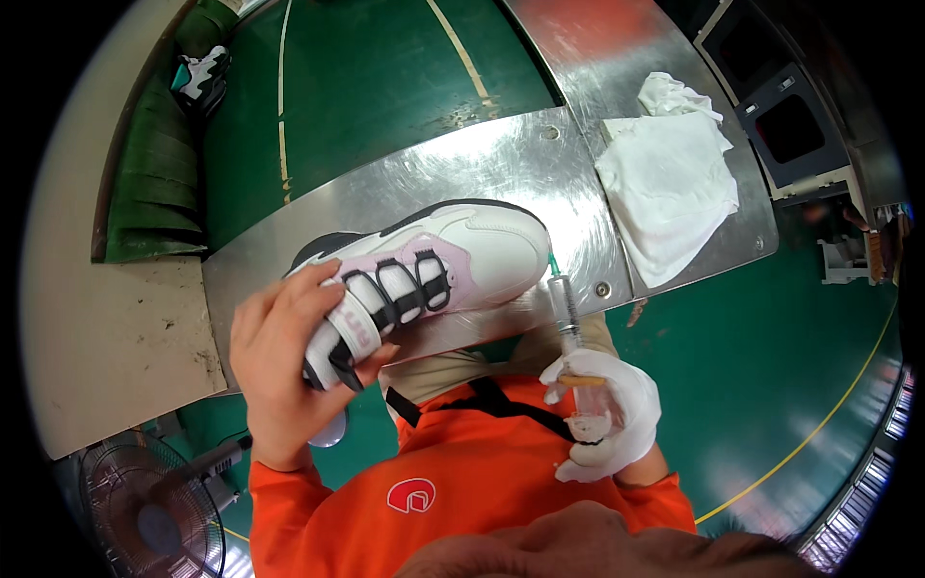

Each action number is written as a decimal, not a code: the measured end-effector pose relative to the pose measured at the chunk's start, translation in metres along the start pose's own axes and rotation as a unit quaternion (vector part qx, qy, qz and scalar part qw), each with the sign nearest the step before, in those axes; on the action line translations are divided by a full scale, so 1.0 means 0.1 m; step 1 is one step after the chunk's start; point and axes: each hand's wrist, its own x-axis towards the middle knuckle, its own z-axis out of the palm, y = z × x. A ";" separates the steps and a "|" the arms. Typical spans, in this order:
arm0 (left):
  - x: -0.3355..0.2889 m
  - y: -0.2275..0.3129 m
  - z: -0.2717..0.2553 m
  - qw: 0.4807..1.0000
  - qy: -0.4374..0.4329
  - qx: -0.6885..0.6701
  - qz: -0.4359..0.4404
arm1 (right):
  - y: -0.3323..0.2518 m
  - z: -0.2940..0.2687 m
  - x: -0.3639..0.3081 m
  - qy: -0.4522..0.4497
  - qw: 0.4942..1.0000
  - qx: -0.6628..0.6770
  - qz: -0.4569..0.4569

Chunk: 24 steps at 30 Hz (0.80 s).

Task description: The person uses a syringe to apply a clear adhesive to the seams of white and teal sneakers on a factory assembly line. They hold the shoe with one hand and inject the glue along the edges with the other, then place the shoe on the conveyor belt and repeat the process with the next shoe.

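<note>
Our left hand [275, 371] wraps the sneaker [424, 270] at its stiff heel; light, we judge. Our gloved right hand [607, 414] pinches the fragile syringe [567, 313].

Left hand [275, 361] grips a white-pink sneaker [424, 270]; gloved right hand [607, 409] holds a syringe [567, 313] at its toe.

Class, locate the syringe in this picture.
In the head view, the syringe is right of centre, held by the gloved right hand, its tip by the toe of the sneaker.
</note>
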 end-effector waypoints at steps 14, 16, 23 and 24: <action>0.78 -0.36 0.08 0.960 -0.201 -0.154 -0.117 | 0.62 -0.08 0.17 -0.030 0.995 -0.014 -0.097; 0.87 -0.37 -0.11 0.935 -0.270 -0.175 -0.150 | 0.63 -0.09 0.15 -0.052 0.994 -0.006 -0.095; 1.81 -0.45 -0.01 0.838 -0.494 -0.227 -0.038 | 0.73 -0.03 0.13 -0.028 0.991 0.034 -0.126; 1.99 -0.44 0.22 0.826 -0.521 -0.213 -0.002 | 0.75 -0.04 0.13 -0.015 0.992 0.030 -0.122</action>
